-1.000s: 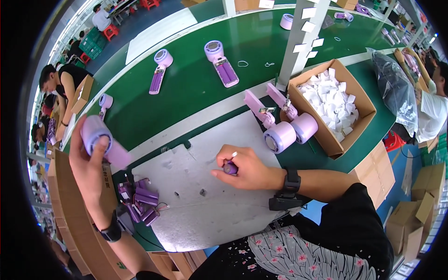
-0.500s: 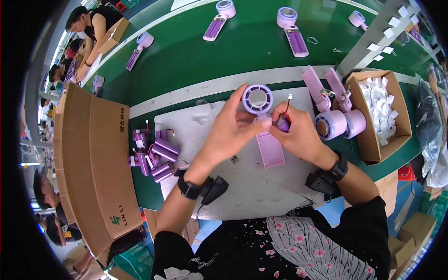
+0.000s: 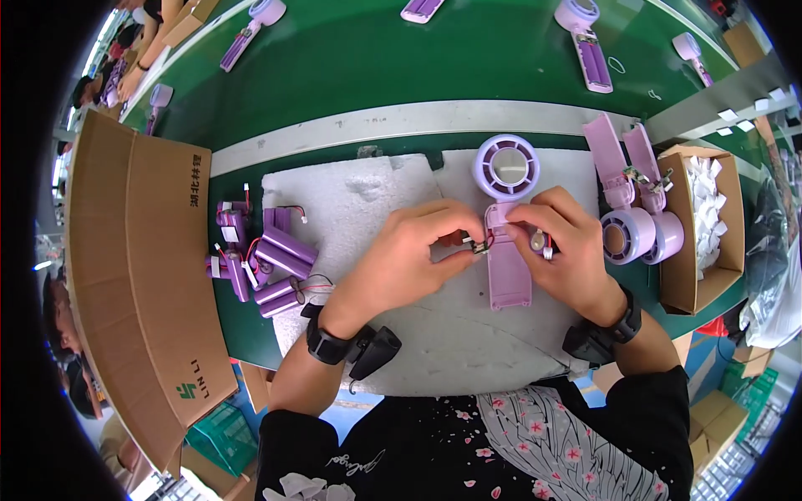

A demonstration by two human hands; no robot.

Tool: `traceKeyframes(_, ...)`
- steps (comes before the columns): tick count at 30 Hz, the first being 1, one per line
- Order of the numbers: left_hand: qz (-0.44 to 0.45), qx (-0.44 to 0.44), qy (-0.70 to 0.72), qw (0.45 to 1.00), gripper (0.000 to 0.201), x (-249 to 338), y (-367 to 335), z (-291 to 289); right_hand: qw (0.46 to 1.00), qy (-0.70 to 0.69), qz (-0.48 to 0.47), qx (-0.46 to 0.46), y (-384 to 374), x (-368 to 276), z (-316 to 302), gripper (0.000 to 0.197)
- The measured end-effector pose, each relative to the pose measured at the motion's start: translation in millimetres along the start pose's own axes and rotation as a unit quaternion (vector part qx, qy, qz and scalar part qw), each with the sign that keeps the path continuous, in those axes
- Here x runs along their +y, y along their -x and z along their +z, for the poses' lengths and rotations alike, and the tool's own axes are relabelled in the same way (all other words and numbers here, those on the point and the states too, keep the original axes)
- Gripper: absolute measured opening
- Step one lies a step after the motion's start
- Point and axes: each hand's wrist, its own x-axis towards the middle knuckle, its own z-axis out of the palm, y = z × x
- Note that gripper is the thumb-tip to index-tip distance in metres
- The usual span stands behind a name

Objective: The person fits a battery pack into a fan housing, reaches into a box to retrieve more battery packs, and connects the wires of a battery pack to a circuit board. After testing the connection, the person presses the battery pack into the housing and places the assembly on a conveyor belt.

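Fan: an opened lilac fan (image 3: pixel 510 271) was laid on the pale mat (image 3: pixel 418 342), head far, handle near, between the hands.
Left hand (image 3: pixel 401 250): thumb and finger were nearly closed, a small circuit board (image 3: pixel 479 247) being pinched.
Right hand (image 3: pixel 571 250): fingers were curled, a battery cell (image 3: pixel 537 240) being held.
Left: purple battery packs (image 3: pixel 284 257) were heaped.
Right: two fans (image 3: pixel 628 234) were set beside a carton (image 3: pixel 727 269).

Left hand (image 3: pixel 413 250) left of fan (image 3: pixel 508 263), thumb-forefinger pinch; right hand (image 3: pixel 568 250) right of fan, half-hidden fingers apparently curled.
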Motion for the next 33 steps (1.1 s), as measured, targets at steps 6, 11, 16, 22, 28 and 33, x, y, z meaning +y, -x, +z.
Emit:
traceKeyframes(6, 0.112, 0.034, -0.039, 0.992, 0.021, -3.0, -4.7, 4.9, 0.996, 0.041, -0.070, -0.039, -2.9, -6.8, 1.2, 0.028)
traceKeyframes(11, 0.084, 0.034, -0.027, 0.996, 0.024, 0.3, -3.0, 6.3, 0.997, 0.033, -0.055, -0.031, -1.6, -5.6, 3.0, 0.028)
traceKeyframes(16, 0.060, 0.021, -0.018, 0.998, 0.024, -0.4, -3.1, 7.0, 0.998, 0.018, -0.042, -0.034, -2.3, -8.9, 2.6, 0.023)
traceKeyframes(22, 0.076, 0.021, -0.008, 0.997, 0.026, -1.7, -3.7, 7.6, 0.999, -0.009, -0.021, -0.044, -1.2, -9.8, 2.5, 0.020)
traceKeyframes(28, 0.078, 0.018, -0.019, 0.997, 0.028, -0.3, -2.4, 6.1, 0.998, -0.024, -0.008, -0.062, -1.8, -11.4, 1.6, 0.019)
traceKeyframes(33, 0.104, 0.042, -0.059, 0.992, 0.029, -5.5, 1.2, 9.4, 0.996, 0.028, -0.036, -0.074, -1.6, -13.0, 0.7, 0.020)
